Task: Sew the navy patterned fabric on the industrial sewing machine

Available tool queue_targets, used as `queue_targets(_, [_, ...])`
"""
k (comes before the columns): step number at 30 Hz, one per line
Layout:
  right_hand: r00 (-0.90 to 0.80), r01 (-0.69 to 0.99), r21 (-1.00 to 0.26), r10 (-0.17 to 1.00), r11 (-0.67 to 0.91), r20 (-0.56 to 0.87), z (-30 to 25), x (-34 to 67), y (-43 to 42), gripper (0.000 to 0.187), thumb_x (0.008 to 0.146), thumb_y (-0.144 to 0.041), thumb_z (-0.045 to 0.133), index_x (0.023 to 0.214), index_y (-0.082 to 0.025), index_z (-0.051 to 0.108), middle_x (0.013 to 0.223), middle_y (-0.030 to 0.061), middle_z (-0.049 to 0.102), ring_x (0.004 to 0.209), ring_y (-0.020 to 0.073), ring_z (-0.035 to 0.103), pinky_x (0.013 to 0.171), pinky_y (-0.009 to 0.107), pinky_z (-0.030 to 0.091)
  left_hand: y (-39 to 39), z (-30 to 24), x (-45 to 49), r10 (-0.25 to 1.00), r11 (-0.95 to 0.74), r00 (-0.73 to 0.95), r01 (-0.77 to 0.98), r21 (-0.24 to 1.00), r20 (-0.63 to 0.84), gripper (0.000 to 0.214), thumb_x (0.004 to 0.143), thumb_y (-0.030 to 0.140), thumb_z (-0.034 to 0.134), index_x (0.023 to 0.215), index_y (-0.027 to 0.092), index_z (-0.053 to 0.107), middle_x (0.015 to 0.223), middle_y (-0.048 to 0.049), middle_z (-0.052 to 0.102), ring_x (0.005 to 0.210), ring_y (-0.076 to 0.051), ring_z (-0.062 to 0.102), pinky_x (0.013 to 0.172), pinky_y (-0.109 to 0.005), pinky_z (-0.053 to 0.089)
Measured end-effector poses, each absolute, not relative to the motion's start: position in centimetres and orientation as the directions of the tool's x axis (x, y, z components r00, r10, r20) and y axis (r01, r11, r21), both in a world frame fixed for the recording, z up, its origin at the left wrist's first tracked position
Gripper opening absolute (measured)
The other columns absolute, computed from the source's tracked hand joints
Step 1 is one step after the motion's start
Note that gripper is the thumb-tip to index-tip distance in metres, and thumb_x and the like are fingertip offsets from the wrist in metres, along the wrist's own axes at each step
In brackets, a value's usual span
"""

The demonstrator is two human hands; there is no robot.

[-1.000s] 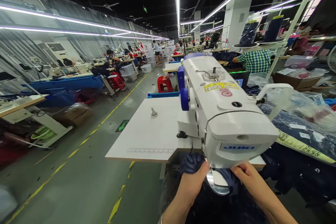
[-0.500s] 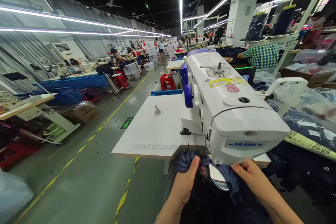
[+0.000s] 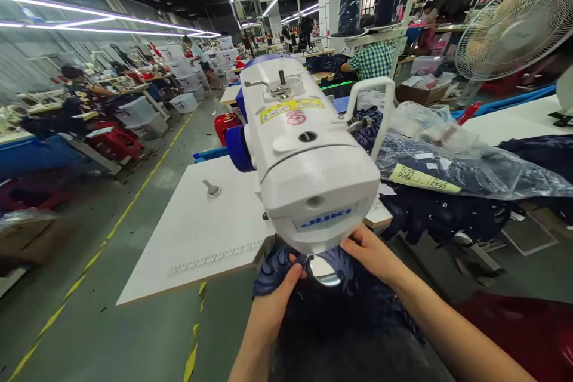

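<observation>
A white JUKI sewing machine [image 3: 304, 149] stands on a white table [image 3: 192, 233] right in front of me. Dark blue patterned fabric [image 3: 353, 298] lies under its head, around the round metal plate [image 3: 323, 267]. My left hand [image 3: 280, 295] grips the fabric on the plate's left side, thumb pressed on the cloth. My right hand [image 3: 369, 250] presses the fabric on the right, its fingertips tucked under the machine head.
Bagged dark garments with a yellow label [image 3: 456, 161] pile up to the right. A standing fan [image 3: 514, 18] is at far right. An aisle with a yellow line [image 3: 134, 197] runs on the left. Other workers sit at tables, one in a checked shirt [image 3: 371, 59].
The camera has swung right and down, so the machine now sits left of centre and the fan has come into view. Both hands stay on the fabric at the plate.
</observation>
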State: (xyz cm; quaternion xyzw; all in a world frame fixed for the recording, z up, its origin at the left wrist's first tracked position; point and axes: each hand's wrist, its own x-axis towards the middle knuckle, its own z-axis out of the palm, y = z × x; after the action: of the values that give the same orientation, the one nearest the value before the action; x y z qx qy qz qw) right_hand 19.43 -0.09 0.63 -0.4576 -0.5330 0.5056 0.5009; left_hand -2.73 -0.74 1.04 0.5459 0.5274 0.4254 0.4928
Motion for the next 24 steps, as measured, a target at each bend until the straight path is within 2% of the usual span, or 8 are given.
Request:
queue_targets(3, [-0.081, -0.038, -0.997, 0.994, 0.067, 0.07, 0.9, 19.4, -0.3, 0.007, 0.088, -0.028, 0.053, 0.093, -0.023, 0.054, 0.078, -0.0025, 0.055, 0.076, 0.0157, 0.054, 0.084, 0.031, 0.044, -0.8, 1.0, -2.8, 0.993, 0.058, 0.093, 0.173, 0.983, -0.075, 0.02, 0.08, 0.038, 0.064, 0.08, 0.018, 0.064, 0.08, -0.0018, 0.065, 0.085, -0.018, 0.058, 0.084, -0.029, 0.043])
queue_targets(7, [-0.089, -0.026, -0.998, 0.994, 0.057, 0.059, 1.5, 19.7, -0.8, 0.005, 0.088, -0.027, 0.051, 0.089, -0.023, 0.053, 0.076, -0.0029, 0.052, 0.073, 0.0149, 0.051, 0.078, 0.027, 0.044, -0.9, 0.6, -2.9, 0.988, 0.131, 0.067, 0.097, 0.987, -0.138, 0.028, 0.076, 0.04, 0.069, 0.096, 0.019, 0.065, 0.109, -0.0056, 0.065, 0.107, -0.022, 0.055, 0.097, -0.033, 0.04])
queue_targets(8, [-0.079, -0.018, -0.998, 0.995, 0.064, 0.065, 1.7, 19.8, -1.0, 0.003, 0.088, -0.026, 0.051, 0.087, -0.023, 0.052, 0.075, -0.0031, 0.05, 0.071, 0.0142, 0.05, 0.073, 0.026, 0.044, -1.0, 0.6, -2.9, 0.988, 0.132, 0.071, 0.098, 0.986, -0.139, 0.029, 0.077, 0.04, 0.068, 0.097, 0.02, 0.065, 0.109, -0.0055, 0.065, 0.108, -0.021, 0.055, 0.097, -0.034, 0.04])
queue_targets(13, [-0.096, 0.068, -0.992, 0.99, 0.108, 0.101, 2.8, 20.4, -3.2, 0.009, 0.084, -0.019, 0.053, 0.076, -0.022, 0.049, 0.069, -0.0039, 0.043, 0.062, 0.0122, 0.04, 0.058, 0.022, 0.036, -1.4, 1.5, -3.0, 0.977, 0.058, 0.19, 0.2, 0.978, -0.097, 0.021, 0.084, 0.038, 0.06, 0.076, 0.019, 0.062, 0.074, -0.0002, 0.062, 0.077, -0.015, 0.058, 0.078, -0.027, 0.045])
queue_targets(17, [-0.145, 0.103, -0.985, 0.982, 0.136, 0.12, 2.7, 23.1, -5.7, 0.018, 0.086, -0.026, 0.052, 0.069, -0.022, 0.049, 0.067, -0.0027, 0.044, 0.062, 0.0141, 0.041, 0.058, 0.025, 0.037, -2.0, 2.3, -2.9, 0.974, 0.038, 0.211, 0.2, 0.979, -0.081, 0.022, 0.084, 0.038, 0.059, 0.076, 0.018, 0.065, 0.074, -0.0015, 0.063, 0.076, -0.016, 0.059, 0.077, -0.027, 0.045])
queue_targets(20, [-0.249, 0.215, -0.977, 0.967, -0.004, -0.059, 0.5, 26.9, -7.3, 0.011, 0.085, -0.03, 0.055, 0.076, -0.023, 0.058, 0.072, -0.0004, 0.052, 0.066, 0.0166, 0.047, 0.061, 0.026, 0.039, -2.2, 2.0, -2.9, 0.968, 0.155, 0.189, 0.051, 0.987, -0.162, 0.034, 0.086, 0.046, 0.053, 0.078, 0.016, 0.067, 0.077, -0.0046, 0.066, 0.078, -0.018, 0.061, 0.078, -0.03, 0.047])
queue_targets(22, [-0.287, 0.333, -0.932, 0.925, -0.146, -0.247, -2.2, 29.5, -8.0, 0.01, 0.084, -0.028, 0.054, 0.087, -0.026, 0.063, 0.071, -0.001, 0.054, 0.063, 0.0163, 0.047, 0.06, 0.026, 0.04, -2.2, 1.6, -3.0, 0.937, 0.319, 0.178, -0.086, 0.944, -0.3, 0.042, 0.087, 0.051, 0.048, 0.08, 0.014, 0.067, 0.071, -0.0039, 0.065, 0.068, -0.015, 0.06, 0.072, -0.029, 0.048])
queue_targets(24, [-0.288, 0.43, -0.875, 0.885, -0.22, -0.365, -5.6, 31.6, -8.5, 0.017, 0.081, -0.023, 0.053, 0.091, -0.028, 0.066, 0.071, -0.0007, 0.058, 0.064, 0.0178, 0.051, 0.061, 0.027, 0.042, -2.2, 1.4, -3.0, 0.896, 0.424, 0.219, -0.16, 0.892, -0.386, 0.045, 0.088, 0.052, 0.045, 0.081, 0.013, 0.067, 0.059, -0.0008, 0.06, 0.055, -0.012, 0.055, 0.061, -0.026, 0.045])
